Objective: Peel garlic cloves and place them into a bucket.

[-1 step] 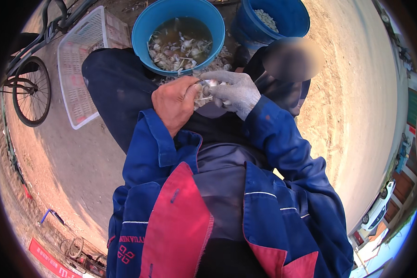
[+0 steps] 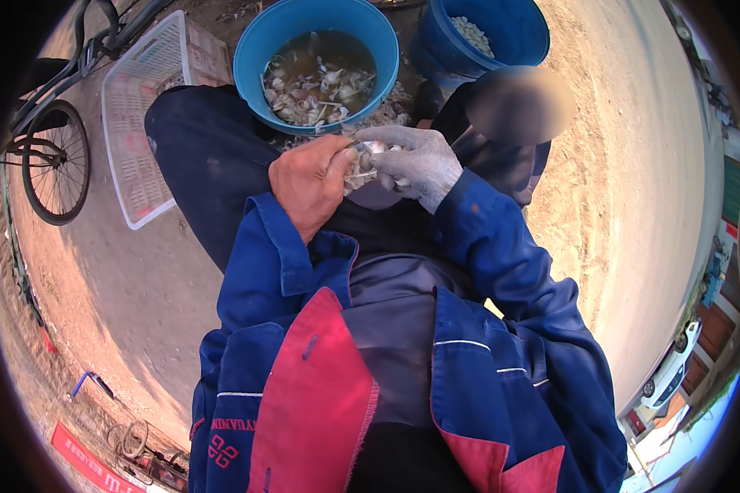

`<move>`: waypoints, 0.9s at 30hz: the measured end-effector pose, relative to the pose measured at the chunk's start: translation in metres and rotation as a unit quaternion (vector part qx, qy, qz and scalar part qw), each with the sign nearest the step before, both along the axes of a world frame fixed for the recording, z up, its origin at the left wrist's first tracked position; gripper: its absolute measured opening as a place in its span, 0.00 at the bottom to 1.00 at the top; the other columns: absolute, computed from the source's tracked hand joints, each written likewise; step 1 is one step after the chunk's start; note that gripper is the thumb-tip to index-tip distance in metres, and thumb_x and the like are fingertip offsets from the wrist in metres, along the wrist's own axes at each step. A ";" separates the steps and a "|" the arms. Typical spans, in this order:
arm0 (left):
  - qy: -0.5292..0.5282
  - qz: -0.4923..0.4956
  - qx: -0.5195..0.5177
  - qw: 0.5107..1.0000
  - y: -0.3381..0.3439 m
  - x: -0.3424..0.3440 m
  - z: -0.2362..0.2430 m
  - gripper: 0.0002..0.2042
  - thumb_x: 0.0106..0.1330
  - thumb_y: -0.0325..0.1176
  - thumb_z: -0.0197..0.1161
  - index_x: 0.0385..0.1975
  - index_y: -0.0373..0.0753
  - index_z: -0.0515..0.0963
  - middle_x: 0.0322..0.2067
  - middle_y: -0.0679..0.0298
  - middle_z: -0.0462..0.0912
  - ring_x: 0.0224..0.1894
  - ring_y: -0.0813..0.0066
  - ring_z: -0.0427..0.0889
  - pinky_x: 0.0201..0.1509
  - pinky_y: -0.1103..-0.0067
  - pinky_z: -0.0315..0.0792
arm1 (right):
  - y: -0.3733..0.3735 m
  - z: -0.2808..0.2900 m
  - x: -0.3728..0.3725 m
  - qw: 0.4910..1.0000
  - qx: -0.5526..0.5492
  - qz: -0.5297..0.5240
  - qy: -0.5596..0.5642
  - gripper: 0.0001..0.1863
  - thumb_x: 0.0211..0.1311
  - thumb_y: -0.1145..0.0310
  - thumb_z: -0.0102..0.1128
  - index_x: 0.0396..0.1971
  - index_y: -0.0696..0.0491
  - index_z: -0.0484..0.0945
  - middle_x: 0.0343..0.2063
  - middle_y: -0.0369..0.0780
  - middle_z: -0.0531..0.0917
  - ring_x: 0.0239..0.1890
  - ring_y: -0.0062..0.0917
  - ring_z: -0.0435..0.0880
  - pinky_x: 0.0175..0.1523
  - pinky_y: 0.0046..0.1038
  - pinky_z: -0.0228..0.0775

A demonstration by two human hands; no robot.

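Note:
My left hand [image 2: 308, 185] is bare and closed, its thumb pressed against the fingers. A thin dark edge shows at the thumb, but what it holds is hidden. Close beside it, my right hand [image 2: 419, 164], in a grey-white glove, pinches a white and purplish piece of garlic [image 2: 376, 148]. The fingertips of both hands meet around this garlic, above my lap. Just beyond them stands a light blue tub [image 2: 247, 86] with garlic and loose skins in brownish water. At its right, a darker blue bucket [image 2: 436, 53] contains peeled garlic cloves [image 2: 472, 37].
A white plastic crate [image 2: 127, 185] stands on the ground left of my knee, with a bicycle wheel [image 2: 56, 162] farther left. Garlic skins [image 2: 396, 103] lie scattered around the tub. A white car [image 2: 672, 366] is at the far right rim.

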State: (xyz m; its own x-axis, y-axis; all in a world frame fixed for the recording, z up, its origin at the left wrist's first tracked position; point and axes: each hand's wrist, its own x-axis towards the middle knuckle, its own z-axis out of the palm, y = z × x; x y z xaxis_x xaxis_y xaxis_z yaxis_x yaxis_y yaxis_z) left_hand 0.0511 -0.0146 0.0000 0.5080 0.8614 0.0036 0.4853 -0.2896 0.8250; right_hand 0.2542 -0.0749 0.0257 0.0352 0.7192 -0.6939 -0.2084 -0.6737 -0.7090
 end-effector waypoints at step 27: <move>-0.031 0.066 -0.096 0.993 0.025 0.006 -0.014 0.07 0.73 0.32 0.73 0.46 0.38 0.91 0.29 0.54 0.90 0.32 0.57 0.92 0.39 0.67 0.81 | 0.050 0.010 0.131 0.983 0.111 -0.148 -0.007 0.17 0.81 0.70 0.68 0.62 0.61 0.83 0.37 0.40 0.87 0.27 0.13 0.80 0.24 0.13 0.64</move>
